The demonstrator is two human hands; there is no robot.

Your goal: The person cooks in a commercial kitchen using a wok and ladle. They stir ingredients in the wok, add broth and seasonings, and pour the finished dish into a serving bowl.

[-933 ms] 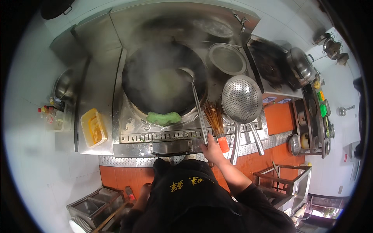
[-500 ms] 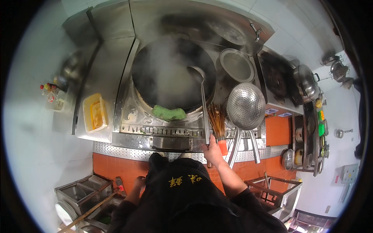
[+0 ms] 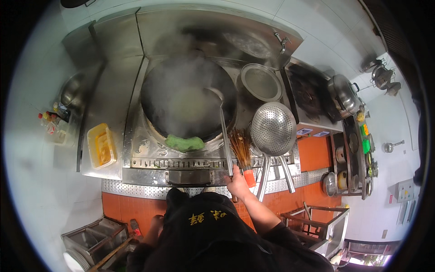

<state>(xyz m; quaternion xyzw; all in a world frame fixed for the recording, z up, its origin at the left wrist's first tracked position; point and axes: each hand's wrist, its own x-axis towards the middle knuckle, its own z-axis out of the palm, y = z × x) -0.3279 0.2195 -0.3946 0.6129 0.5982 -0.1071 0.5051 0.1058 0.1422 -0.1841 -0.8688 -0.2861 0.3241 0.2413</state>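
Note:
My right hand [image 3: 238,184] is closed around the handle of a long metal ladle [image 3: 224,132]. The ladle's bowl end reaches into a large dark wok [image 3: 219,68], where steam hangs over pale contents and blurs them. Beside the same hand stands a bamboo brush [image 3: 241,149] with an orange-red base. A crumpled green cloth [image 3: 185,143] lies on the wok's near rim. Low at my left side hangs my left hand [image 3: 156,223], away from the stove, its fingers mostly hidden against the dark apron [image 3: 204,240].
Right of the wok, a perforated strainer [image 3: 273,129] rests with its handles toward me, and a round metal pot [image 3: 261,82] sits behind it. A clear tub [image 3: 101,145] with orange liquid stands on the left counter. A lidded pot [image 3: 343,96] is farther right.
The whole scene has shifted left and slightly down in the picture. My right hand keeps its grip on the ladle, which stays in about the same place over the wok.

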